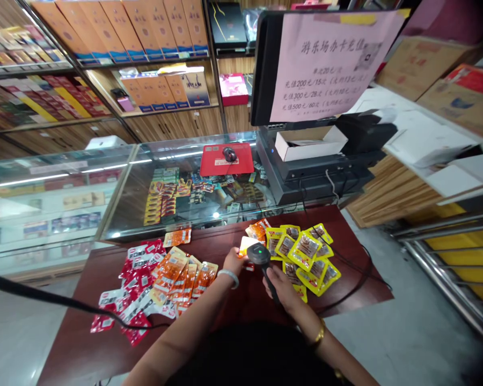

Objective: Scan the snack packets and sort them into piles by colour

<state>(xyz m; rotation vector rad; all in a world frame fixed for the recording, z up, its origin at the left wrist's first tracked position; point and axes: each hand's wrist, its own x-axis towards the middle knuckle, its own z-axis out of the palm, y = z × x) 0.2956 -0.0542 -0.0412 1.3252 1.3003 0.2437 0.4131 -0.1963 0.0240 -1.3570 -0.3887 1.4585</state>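
Head view, as I read it: right hand (pixel 282 289) closed around the black handheld barcode scanner (pixel 260 254); left hand (pixel 234 261) pinching a small orange snack packet (pixel 246 244) at the scanner's 10 o'clock, over the dark red wooden table (pixel 233 311); yellow snack packets (pixel 306 252) at its 3 o'clock.

1. Left hand (pixel 234 260): bare, with a pale bangle (pixel 229 277) round the wrist.
2. Right hand (pixel 280 288): bare, with a gold bracelet (pixel 319 334) round the wrist.
3. Both forearms are sleeveless; dark clothing covers the body below.

1 scanner (pixel 259 253), 1 mouse (pixel 229 154), 1 monitor (pixel 265 69)
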